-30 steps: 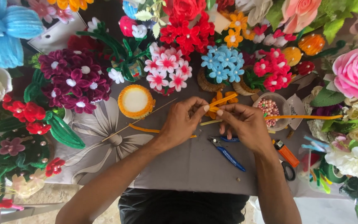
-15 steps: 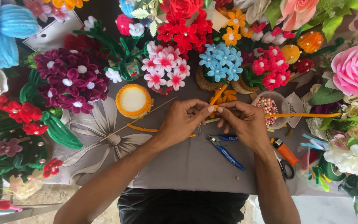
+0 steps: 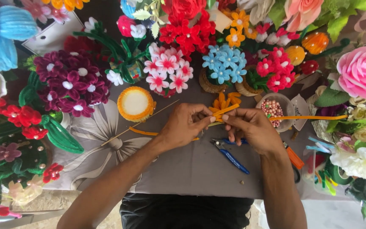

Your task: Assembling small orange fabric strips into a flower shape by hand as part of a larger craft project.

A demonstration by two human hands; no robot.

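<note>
A home craft corner: a cloth-covered tabletop (image 3: 191,169) crowded with handmade pipe-cleaner flowers (image 3: 223,63), a bowl of beads (image 3: 273,109), blue-handled pliers (image 3: 229,154) and orange scissors (image 3: 294,157)

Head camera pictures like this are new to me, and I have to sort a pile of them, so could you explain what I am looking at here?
The picture comes from a camera worn on a person's head, looking straight down at their own two bare hands over a table covered with a grey cloth.

The left hand and the right hand meet in the middle and pinch an orange fuzzy wire flower between their fingertips. A long orange wire runs out to the right from the right hand.

Below the hands lie blue-handled pliers. Nearby are a round orange-rimmed pad, a thin wooden stick and a small bowl of beads. Handmade flowers in many colours ring the table, such as the pale blue cluster.
</note>
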